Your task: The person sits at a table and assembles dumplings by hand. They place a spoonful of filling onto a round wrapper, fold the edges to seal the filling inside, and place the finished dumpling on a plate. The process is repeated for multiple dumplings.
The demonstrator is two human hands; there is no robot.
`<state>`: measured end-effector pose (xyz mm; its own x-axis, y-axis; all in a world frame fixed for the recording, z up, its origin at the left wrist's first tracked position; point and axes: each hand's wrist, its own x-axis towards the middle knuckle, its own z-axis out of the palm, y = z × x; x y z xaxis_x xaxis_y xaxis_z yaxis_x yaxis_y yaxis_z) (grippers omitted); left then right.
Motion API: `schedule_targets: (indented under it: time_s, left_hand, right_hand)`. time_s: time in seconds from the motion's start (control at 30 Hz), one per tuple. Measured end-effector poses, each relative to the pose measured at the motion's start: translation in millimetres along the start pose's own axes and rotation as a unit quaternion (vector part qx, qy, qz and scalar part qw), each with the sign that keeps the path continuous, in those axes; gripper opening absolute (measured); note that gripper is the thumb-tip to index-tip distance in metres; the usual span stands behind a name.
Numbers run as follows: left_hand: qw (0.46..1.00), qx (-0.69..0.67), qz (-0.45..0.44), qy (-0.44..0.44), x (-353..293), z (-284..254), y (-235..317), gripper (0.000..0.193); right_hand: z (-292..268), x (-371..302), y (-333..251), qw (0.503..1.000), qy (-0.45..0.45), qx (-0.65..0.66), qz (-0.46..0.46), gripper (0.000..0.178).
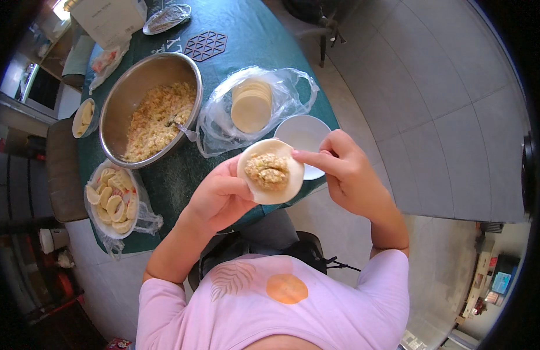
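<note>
My left hand (pixel 223 192) holds a round dumpling wrapper (pixel 289 188) by its left edge, thumb and fingers around the rim. The wrapper lies open, with a mound of pale minced filling (pixel 267 171) in its middle. My right hand (pixel 347 172) has its index finger stretched out, the tip touching the wrapper's upper right rim; its other fingers are curled and grip nothing that I can see. Behind the right hand stands a white bowl (pixel 302 129), partly hidden by the wrapper and hand. A stack of round wrappers (pixel 250 108) sits in a clear plastic bag (pixel 217 119).
A large steel bowl (pixel 106 111) of filling with a spoon (pixel 188 133) stands at the left on the green-covered table (pixel 246 35). Nearer me, a plastic-lined dish (pixel 119 230) holds several folded dumplings. Beyond are a small bowl (pixel 85 118), a dark trivet (pixel 206 46) and a white box (pixel 108 20).
</note>
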<state>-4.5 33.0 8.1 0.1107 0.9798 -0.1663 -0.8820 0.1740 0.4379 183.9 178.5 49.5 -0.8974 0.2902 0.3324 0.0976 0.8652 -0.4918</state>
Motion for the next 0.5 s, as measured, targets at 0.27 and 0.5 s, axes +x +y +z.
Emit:
schedule_targets:
  time_s: [0.27,0.5]
  left_hand:
    - [0.999,-0.044,0.03,0.0,6,0,8,0.067]
    - [0.999,-0.046,0.019,-0.023,2,-3,17,0.067]
  right_hand:
    - [51,0,50,0.97,-0.104,-0.201,0.087,0.033]
    - [9,4,26,0.991,-0.031,0.08,0.107,0.038]
